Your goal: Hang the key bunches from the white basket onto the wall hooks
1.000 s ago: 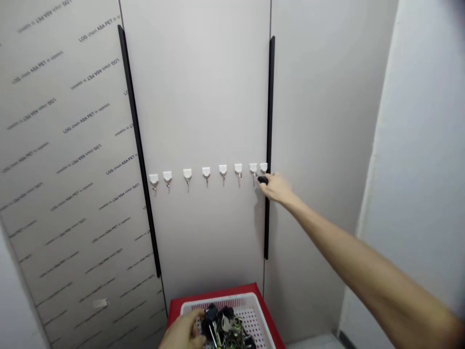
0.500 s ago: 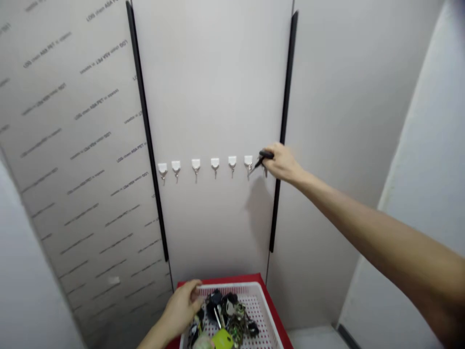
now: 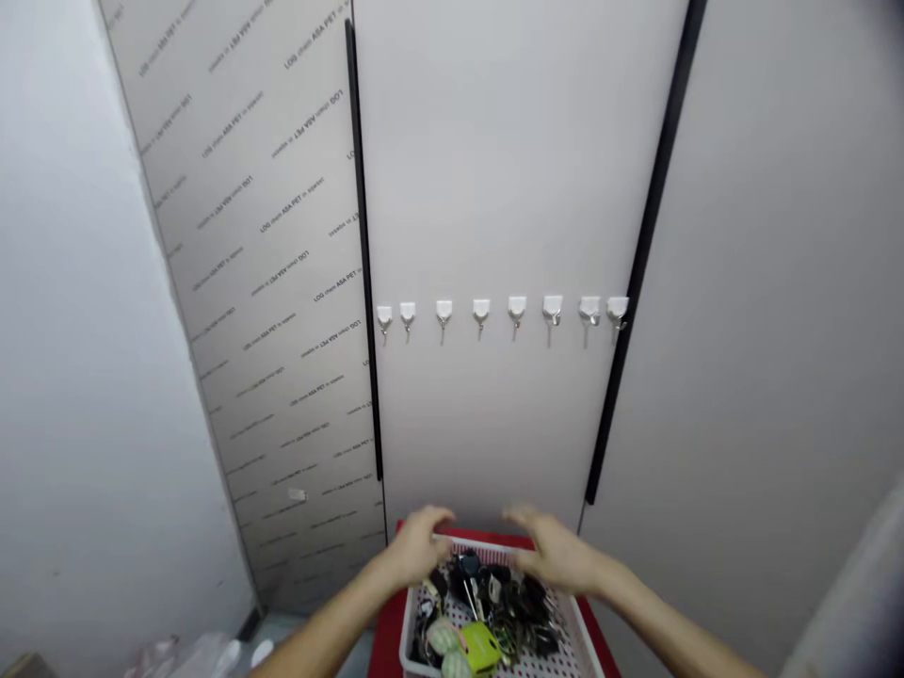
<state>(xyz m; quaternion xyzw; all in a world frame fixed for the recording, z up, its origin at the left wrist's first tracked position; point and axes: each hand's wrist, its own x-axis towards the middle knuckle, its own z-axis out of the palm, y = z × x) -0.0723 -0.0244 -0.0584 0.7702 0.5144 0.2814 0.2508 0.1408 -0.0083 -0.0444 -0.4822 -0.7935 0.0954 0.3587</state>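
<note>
Two bare forearms reach in from the bottom edge of the frame, and both hands sit over a white perforated plastic basket (image 3: 416, 642) at bottom centre. The left hand (image 3: 416, 548) is over the basket's far left corner, its left fingers (image 3: 430, 521) lightly curled and open. The right hand (image 3: 557, 556) is slightly blurred over the far right side, its right fingers (image 3: 521, 515) spread a little and reaching toward the heap. Neither hand visibly holds anything, and whether either touches the rim is hard to tell.

Inside the basket, between the hands, lies a tangled heap of keys (image 3: 487, 603) with black fobs, a lime-green tag (image 3: 482, 648) and a pale green round fob (image 3: 443, 637). The basket rests on a red tray (image 3: 387, 642).

Farther off, at mid-height, a row of eight white adhesive hooks (image 3: 517, 309) runs across a plain pale grey panel (image 3: 494, 169), the rightmost beside a black vertical handle strip (image 3: 650, 226). A second black handle strip (image 3: 363, 245) edges the panel's left side, next to a grey panel with slanted printed lettering (image 3: 268, 235) at upper left
</note>
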